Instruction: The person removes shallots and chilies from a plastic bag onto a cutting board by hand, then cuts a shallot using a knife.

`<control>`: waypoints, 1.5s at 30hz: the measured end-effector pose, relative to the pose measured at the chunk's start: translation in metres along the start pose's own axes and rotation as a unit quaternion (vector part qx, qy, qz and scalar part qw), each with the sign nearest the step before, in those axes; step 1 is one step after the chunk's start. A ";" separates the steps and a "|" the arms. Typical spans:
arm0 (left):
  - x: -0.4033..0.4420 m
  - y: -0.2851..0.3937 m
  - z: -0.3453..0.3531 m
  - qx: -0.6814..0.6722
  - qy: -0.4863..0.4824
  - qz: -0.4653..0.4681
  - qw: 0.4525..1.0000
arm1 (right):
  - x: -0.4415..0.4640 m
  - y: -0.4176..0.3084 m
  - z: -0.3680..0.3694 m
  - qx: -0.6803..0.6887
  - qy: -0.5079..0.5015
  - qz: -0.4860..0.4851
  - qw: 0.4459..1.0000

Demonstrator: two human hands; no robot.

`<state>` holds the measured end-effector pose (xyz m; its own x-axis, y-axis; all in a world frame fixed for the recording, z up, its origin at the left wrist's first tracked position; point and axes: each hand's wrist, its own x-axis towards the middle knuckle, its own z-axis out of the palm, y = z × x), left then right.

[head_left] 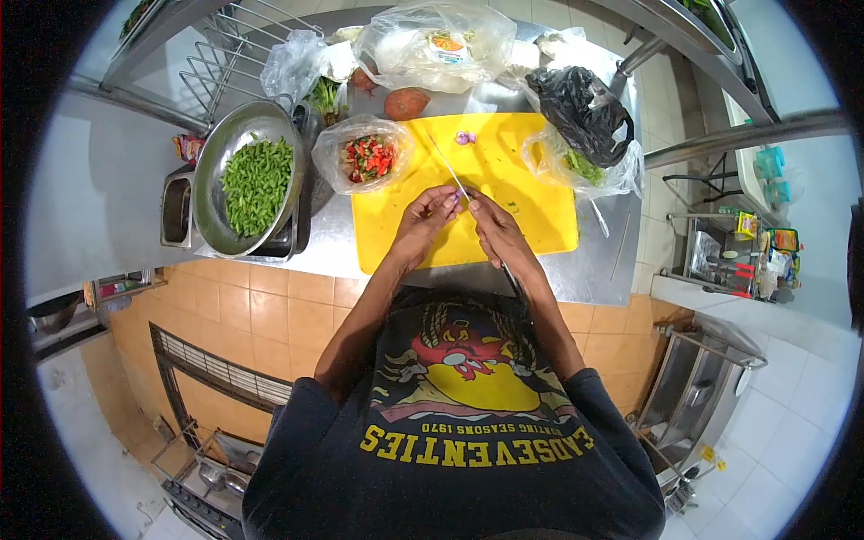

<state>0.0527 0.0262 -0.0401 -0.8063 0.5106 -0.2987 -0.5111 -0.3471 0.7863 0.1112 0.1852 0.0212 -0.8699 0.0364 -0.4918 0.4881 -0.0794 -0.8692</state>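
Over the yellow cutting board, my left hand pinches a small purple shallot between its fingertips. My right hand is closed on a knife, whose thin blade points away from me and to the left, passing close by the shallot. Both hands nearly meet above the board's middle. Farther back on the board lie a few purple shallot pieces. At the board's left edge is a plastic bag of chopped red peppers. Green scraps dot the yellow surface.
A large metal pan of cut green beans stands at the left. Behind the board are a brownish-red root vegetable and a big clear plastic bag. A black plastic bag and a clear bag with greens sit right.
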 end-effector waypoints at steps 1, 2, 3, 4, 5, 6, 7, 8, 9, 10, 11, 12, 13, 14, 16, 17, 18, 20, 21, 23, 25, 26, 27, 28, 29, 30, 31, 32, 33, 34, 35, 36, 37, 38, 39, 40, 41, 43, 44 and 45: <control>0.001 -0.001 -0.002 0.000 0.000 0.000 1.000 | -0.001 -0.001 0.001 -0.005 -0.002 -0.002 1.000; 0.002 -0.003 -0.003 -0.005 -0.002 -0.001 1.000 | -0.001 -0.001 0.001 -0.010 -0.003 -0.004 1.000; 0.003 -0.002 -0.004 -0.011 -0.005 -0.002 1.000 | -0.001 -0.001 0.001 -0.010 -0.003 -0.004 1.000; 0.004 -0.002 -0.004 -0.011 -0.005 -0.001 1.000 | 0.000 0.001 0.001 -0.016 0.003 -0.005 1.000; 0.004 -0.001 -0.005 0.004 0.002 -0.009 1.000 | 0.000 0.002 0.001 -0.021 0.009 -0.005 1.000; 0.004 -0.001 -0.006 0.020 0.008 -0.017 1.000 | 0.000 0.001 0.001 -0.021 0.009 -0.005 1.000; 0.004 -0.001 -0.006 0.020 0.008 -0.017 1.000 | 0.000 0.000 0.000 -0.027 0.013 -0.001 1.000; 0.004 -0.001 -0.007 0.011 0.001 -0.014 1.000 | 0.001 -0.001 -0.001 -0.032 0.018 0.002 0.999; 0.004 0.000 -0.006 0.003 -0.007 -0.011 1.000 | 0.001 0.000 -0.003 -0.032 0.018 0.002 0.999; 0.003 0.001 -0.006 0.003 -0.007 -0.012 1.000 | 0.002 0.001 -0.005 -0.024 0.027 -0.001 0.999; 0.002 0.002 -0.005 -0.010 0.002 -0.029 1.000 | 0.002 0.002 -0.008 -0.016 0.035 -0.004 0.999; 0.002 0.003 -0.004 -0.024 0.010 -0.046 0.999 | 0.001 0.003 -0.011 -0.015 0.036 -0.003 0.999; 0.000 0.003 -0.005 -0.023 0.009 -0.049 0.999 | 0.000 0.003 -0.015 -0.008 0.041 -0.008 0.999; -0.001 0.005 -0.006 -0.032 0.004 -0.029 0.999 | -0.002 0.003 -0.018 -0.001 0.047 -0.013 0.999; 0.001 0.003 -0.007 -0.044 -0.018 -0.018 0.999 | -0.009 0.000 -0.029 -0.002 0.062 -0.015 0.998; 0.001 0.003 -0.009 -0.045 0.000 -0.018 0.999 | -0.012 0.000 -0.036 -0.035 0.073 -0.014 0.997; 0.001 0.003 -0.012 -0.045 0.018 -0.019 0.999 | -0.016 -0.001 -0.042 -0.067 0.082 -0.012 0.994; -0.001 0.006 -0.012 -0.037 0.013 -0.020 0.999 | -0.032 -0.012 -0.049 -0.111 0.133 -0.016 0.985; -0.001 0.005 -0.014 -0.032 0.028 -0.028 0.999 | -0.039 -0.020 -0.052 -0.155 0.169 -0.021 0.973; -0.002 0.002 -0.019 -0.031 0.040 -0.032 0.998 | -0.037 -0.005 -0.075 -0.184 0.216 -0.104 0.953; -0.002 0.000 -0.021 -0.035 0.038 -0.035 0.998 | -0.035 0.005 -0.106 -0.256 0.241 -0.143 0.925; -0.001 -0.001 -0.021 -0.041 0.039 -0.036 0.998 | -0.038 -0.003 -0.113 -0.254 0.245 -0.143 0.925; 0.000 -0.002 -0.021 -0.039 0.035 -0.037 0.998 | -0.041 -0.013 -0.117 -0.273 0.249 -0.129 0.920; 0.001 -0.003 -0.021 -0.044 0.035 -0.040 0.998 | -0.041 -0.019 -0.123 -0.292 0.254 -0.115 0.915; 0.002 -0.004 -0.021 -0.050 0.036 -0.043 0.997 | -0.033 -0.015 -0.134 -0.302 0.248 -0.124 0.912; 0.002 -0.003 -0.019 -0.049 0.033 -0.043 0.997 | -0.028 -0.016 -0.139 -0.302 0.251 -0.125 0.911; 0.002 -0.003 -0.018 -0.046 0.040 -0.044 0.997 | -0.024 -0.018 -0.141 -0.308 0.263 -0.095 0.909; 0.003 -0.002 -0.016 -0.043 0.048 -0.045 0.997 | -0.019 -0.020 -0.145 -0.315 0.273 -0.066 0.906; 0.003 -0.002 -0.015 -0.043 0.049 -0.042 0.997 | -0.001 0.001 -0.161 -0.338 0.286 -0.119 0.889; 0.004 -0.002 -0.014 -0.027 0.047 -0.034 0.998 | -0.001 -0.001 -0.163 -0.339 0.283 -0.121 0.889; 0.003 -0.001 -0.014 -0.010 0.047 -0.025 0.999 | 0.000 -0.003 -0.163 -0.336 0.284 -0.078 0.895; 0.004 -0.001 -0.015 -0.011 0.054 -0.020 0.998 | 0.002 -0.007 -0.162 -0.333 0.282 -0.035 0.899; 0.004 -0.002 -0.015 -0.006 0.056 -0.019 0.998 | 0.000 -0.010 -0.158 -0.306 0.270 -0.081 0.909; 0.003 -0.002 -0.016 -0.002 0.059 -0.019 0.998 | 0.000 -0.011 -0.157 -0.307 0.262 -0.085 0.911; 0.002 -0.001 -0.016 -0.001 0.060 -0.022 0.998 | -0.001 -0.013 -0.155 -0.288 0.277 -0.073 0.914; 0.002 0.000 -0.018 -0.003 0.064 -0.020 0.998 | -0.003 -0.015 -0.152 -0.268 0.293 -0.061 0.916; 0.002 0.001 -0.018 0.004 0.069 -0.034 0.997 | -0.005 -0.017 -0.150 -0.223 0.279 -0.043 0.933; 0.001 0.002 -0.018 0.011 0.074 -0.046 0.996 | -0.012 -0.028 -0.145 -0.241 0.265 -0.012 0.934; 0.000 0.002 -0.017 0.003 0.075 -0.045 0.996 | -0.014 -0.030 -0.143 -0.256 0.253 0.019 0.933; 0.000 0.002 -0.017 -0.004 0.075 -0.045 0.996 | -0.013 -0.029 -0.143 -0.257 0.251 0.017 0.933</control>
<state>0.0462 0.0121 -0.0478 -0.7919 0.4164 -0.4466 -0.5856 -0.3106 0.7487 0.1184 0.3292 0.0457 -0.7729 0.5154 -0.3701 0.5972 0.3937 -0.6989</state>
